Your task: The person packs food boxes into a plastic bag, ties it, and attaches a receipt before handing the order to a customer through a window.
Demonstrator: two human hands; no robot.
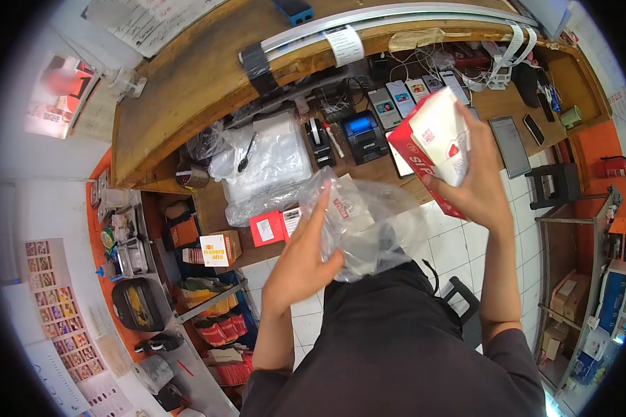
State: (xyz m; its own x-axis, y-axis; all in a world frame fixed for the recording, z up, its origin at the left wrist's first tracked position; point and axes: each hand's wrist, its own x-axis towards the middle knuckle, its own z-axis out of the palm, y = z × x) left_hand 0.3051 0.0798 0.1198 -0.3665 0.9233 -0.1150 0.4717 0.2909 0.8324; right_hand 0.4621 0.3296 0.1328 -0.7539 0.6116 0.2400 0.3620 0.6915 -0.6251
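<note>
My right hand (478, 184) grips a red and white cardboard food box (435, 135), held up and tilted over the right part of the counter. A thin clear plastic bag (379, 240) hangs in front of my body, with my left hand (302, 257) at its left side, fingers raised and thumb apart, the film caught between them. Through the film a red and white printed mark shows. Just beyond my left fingers, a red card box (266, 228) lies on the counter edge.
A stack of clear plastic bags (268, 167) with a black spoon covers the left counter. Behind stand a small printer (363, 135), several phones and a tablet (510, 146). An orange and white box (220, 249) sits at the left corner. A black stool (553, 186) stands right.
</note>
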